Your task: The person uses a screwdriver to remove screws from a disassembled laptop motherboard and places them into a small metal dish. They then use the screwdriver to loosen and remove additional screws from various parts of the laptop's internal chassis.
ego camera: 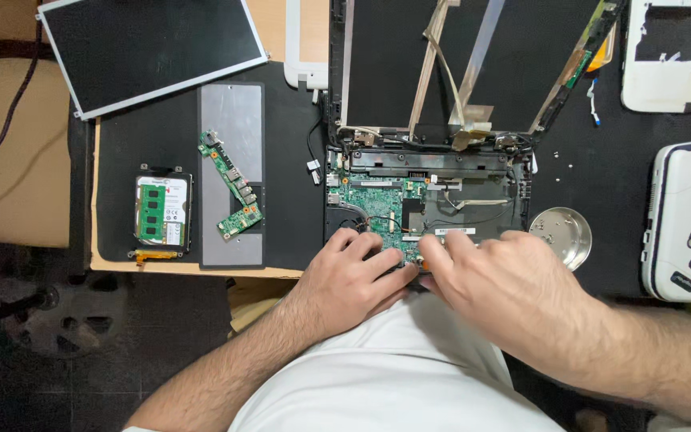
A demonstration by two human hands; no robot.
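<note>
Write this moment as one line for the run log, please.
left hand: on green motherboard | right hand: fingertips at board's front edge | laptop base: opened | metal dish: right of base

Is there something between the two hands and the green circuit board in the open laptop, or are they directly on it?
Nothing visible is in the way. The left hand and the right hand both rest directly on the near edge of the green circuit board, inside the open laptop base. Their fingertips hide that edge.

Even overhead light, sharp focus, floor at left in shadow.
</note>
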